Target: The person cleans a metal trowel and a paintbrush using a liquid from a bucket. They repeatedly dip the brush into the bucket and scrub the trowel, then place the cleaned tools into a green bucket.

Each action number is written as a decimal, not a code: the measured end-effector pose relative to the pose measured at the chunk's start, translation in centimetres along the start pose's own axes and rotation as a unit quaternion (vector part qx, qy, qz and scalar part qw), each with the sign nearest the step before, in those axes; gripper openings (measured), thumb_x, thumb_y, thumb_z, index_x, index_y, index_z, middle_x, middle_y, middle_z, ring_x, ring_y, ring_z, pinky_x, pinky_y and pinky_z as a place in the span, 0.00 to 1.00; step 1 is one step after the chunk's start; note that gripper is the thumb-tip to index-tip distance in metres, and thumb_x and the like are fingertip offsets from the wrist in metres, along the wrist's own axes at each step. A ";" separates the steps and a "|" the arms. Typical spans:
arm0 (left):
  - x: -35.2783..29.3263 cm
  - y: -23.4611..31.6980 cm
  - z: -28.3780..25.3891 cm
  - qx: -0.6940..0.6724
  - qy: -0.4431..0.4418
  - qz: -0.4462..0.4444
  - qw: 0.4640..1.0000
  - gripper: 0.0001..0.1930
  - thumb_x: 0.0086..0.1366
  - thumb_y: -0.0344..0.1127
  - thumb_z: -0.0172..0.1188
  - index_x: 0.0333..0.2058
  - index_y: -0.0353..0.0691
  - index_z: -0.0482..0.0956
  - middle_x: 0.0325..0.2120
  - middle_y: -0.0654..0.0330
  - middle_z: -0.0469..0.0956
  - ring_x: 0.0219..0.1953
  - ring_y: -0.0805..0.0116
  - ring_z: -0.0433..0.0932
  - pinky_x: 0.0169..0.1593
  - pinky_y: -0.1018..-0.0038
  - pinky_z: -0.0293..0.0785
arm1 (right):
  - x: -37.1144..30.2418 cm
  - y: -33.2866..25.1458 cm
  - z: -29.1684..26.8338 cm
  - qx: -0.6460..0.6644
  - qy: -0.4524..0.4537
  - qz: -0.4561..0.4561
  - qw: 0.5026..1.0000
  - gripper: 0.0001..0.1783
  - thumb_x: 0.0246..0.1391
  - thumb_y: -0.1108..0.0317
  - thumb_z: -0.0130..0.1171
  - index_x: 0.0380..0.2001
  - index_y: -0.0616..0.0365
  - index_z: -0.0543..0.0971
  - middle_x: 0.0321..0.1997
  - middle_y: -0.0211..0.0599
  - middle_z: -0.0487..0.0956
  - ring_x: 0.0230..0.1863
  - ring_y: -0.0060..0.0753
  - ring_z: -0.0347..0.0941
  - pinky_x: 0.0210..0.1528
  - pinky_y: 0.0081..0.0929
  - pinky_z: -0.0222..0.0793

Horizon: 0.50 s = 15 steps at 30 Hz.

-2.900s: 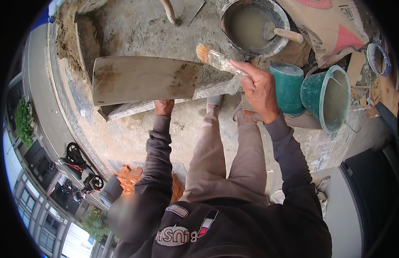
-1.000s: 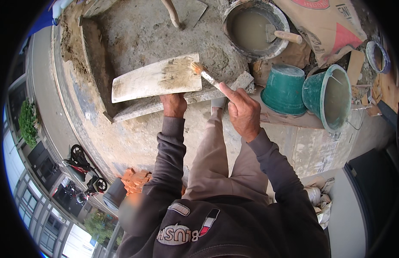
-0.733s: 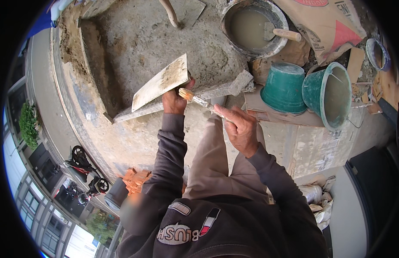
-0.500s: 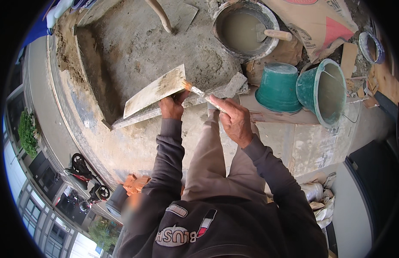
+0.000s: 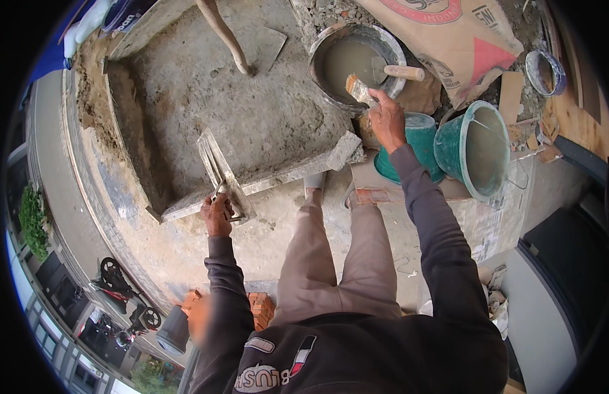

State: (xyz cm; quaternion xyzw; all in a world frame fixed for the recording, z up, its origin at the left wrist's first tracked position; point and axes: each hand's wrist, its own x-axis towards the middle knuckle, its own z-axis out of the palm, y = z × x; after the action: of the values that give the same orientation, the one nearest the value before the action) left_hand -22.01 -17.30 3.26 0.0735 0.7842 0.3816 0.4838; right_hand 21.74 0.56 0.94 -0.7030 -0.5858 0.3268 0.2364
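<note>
My left hand [image 5: 216,215] is closed round the handle of a rectangular plastering trowel [image 5: 210,156], held tilted over the near edge of the mortar trough [image 5: 291,173]. My right hand [image 5: 387,121] grips a paintbrush [image 5: 361,90] with a whitish, crusted body and orange-brown bristles. The bristles are over the round black tub [image 5: 315,77] of murky water [image 5: 344,59]; I cannot tell whether they touch it. A small tool with a wooden handle [image 5: 405,73] rests across the tub's right rim, just beyond the brush. Grey wet mortar [image 5: 272,121] fills the trough.
A hoe with a wooden handle [image 5: 224,39] stands in the mortar. Right of the tub are two green buckets, one upside down [image 5: 419,121] and one holding cloudy water [image 5: 449,154], a paper cement sack [image 5: 442,33] and a small round container [image 5: 545,73]. Bricks [image 5: 260,310] lie near my left arm.
My right hand has moved the brush from the trowel, up and right to the tub. My left hand has come left and nearer, turning the trowel so its handle side shows.
</note>
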 end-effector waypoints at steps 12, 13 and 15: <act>-1.2 -2.1 2.7 -0.239 -0.125 -0.123 0.955 0.07 0.66 0.31 0.62 0.41 0.39 0.76 0.29 0.58 0.78 0.26 0.70 0.75 0.27 0.74 0.73 | 9.5 1.9 4.4 -0.112 -0.093 -0.154 0.977 0.14 0.53 0.69 0.57 0.41 0.57 0.85 0.48 0.45 0.81 0.45 0.54 0.79 0.46 0.50 0.76; -0.5 -2.7 3.3 -0.288 -0.185 -0.136 0.930 0.09 0.67 0.32 0.62 0.43 0.38 0.76 0.30 0.57 0.79 0.27 0.69 0.74 0.28 0.74 0.73 | 10.9 3.0 5.2 0.002 -0.111 -0.120 0.986 0.15 0.54 0.69 0.57 0.43 0.58 0.84 0.49 0.46 0.81 0.45 0.55 0.79 0.46 0.49 0.76; 0.0 -2.7 5.2 -0.313 -0.174 -0.148 0.922 0.08 0.68 0.32 0.61 0.43 0.38 0.76 0.30 0.56 0.79 0.27 0.69 0.74 0.29 0.74 0.73 | 12.9 3.5 7.0 0.232 -0.140 0.112 0.956 0.18 0.58 0.66 0.55 0.49 0.60 0.80 0.49 0.49 0.80 0.45 0.55 0.79 0.46 0.47 0.78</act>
State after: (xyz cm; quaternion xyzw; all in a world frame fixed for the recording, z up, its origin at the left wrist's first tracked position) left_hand -17.10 -16.41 0.24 -0.1336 0.5305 0.5125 0.6618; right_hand 20.21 12.11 -8.59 -0.6371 -0.4389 0.5728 0.2708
